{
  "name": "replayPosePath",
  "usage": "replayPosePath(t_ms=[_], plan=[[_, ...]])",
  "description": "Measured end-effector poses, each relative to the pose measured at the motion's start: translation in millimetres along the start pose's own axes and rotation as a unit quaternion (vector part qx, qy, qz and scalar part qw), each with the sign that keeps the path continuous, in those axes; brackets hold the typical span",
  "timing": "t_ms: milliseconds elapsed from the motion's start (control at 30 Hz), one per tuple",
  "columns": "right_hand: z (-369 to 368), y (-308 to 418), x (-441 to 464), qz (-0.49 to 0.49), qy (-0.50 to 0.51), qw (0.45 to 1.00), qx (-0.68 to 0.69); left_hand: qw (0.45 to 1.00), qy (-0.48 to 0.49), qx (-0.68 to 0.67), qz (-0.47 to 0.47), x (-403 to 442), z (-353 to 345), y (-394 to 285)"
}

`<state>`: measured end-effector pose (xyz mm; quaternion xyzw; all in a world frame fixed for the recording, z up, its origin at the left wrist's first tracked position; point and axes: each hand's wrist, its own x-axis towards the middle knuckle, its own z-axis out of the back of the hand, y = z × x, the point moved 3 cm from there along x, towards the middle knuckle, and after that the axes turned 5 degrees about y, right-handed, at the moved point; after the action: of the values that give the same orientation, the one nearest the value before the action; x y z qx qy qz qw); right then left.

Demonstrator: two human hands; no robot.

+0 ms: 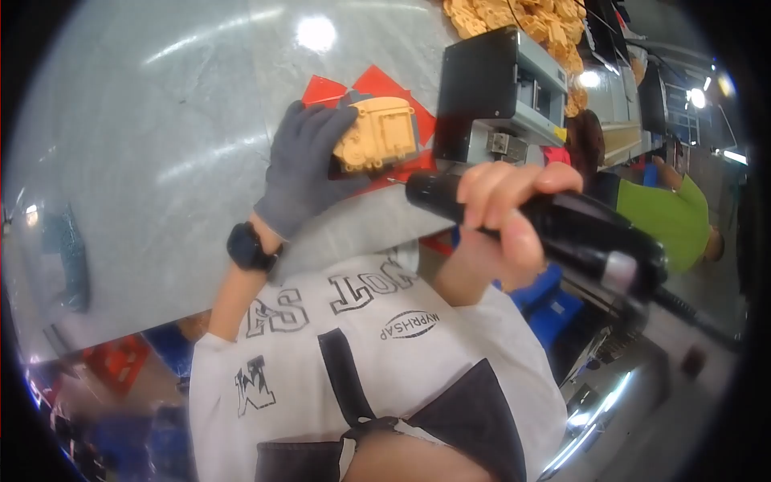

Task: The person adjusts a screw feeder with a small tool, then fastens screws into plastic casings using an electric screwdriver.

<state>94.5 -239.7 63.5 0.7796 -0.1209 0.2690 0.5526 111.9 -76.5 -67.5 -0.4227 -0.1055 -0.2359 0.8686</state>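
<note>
Gray-gloved left hand (303,161), black wristwatch (251,247), white shirt (474,341) with black outlined letters (357,294)

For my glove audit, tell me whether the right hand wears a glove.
No: the right hand shows bare skin around the black tool, while the left hand wears a grey glove.

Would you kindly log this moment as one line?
left hand: gloved, holding yellow plastic housing | right hand: bare, gripping black power screwdriver | screwdriver tip: near housing, contact unclear | place: grey worktable
</note>
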Motion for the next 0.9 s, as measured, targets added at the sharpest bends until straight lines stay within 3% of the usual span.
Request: replayPosePath(t_ms=[200, 467, 833, 900], plan=[[-22, -19, 1, -0.048, 0.051, 0.996, -0.057, 1.0, -0.022, -0.015, -0.004, -2, 0, 2], [-27, -45, 2, -0.049, 0.005, 0.998, -0.036, 1.0, -0.018, -0.003, 0.008, -3, 2, 3], [-29, -55, 3, -0.059, 0.028, 0.996, -0.054, 0.999, 0.016, -0.014, 0.048, -6, -4, 7], [-29, -55, 4, -0.108, 0.002, 0.992, -0.063, 0.999, 0.016, -0.01, 0.04, -6, -4, 6]])
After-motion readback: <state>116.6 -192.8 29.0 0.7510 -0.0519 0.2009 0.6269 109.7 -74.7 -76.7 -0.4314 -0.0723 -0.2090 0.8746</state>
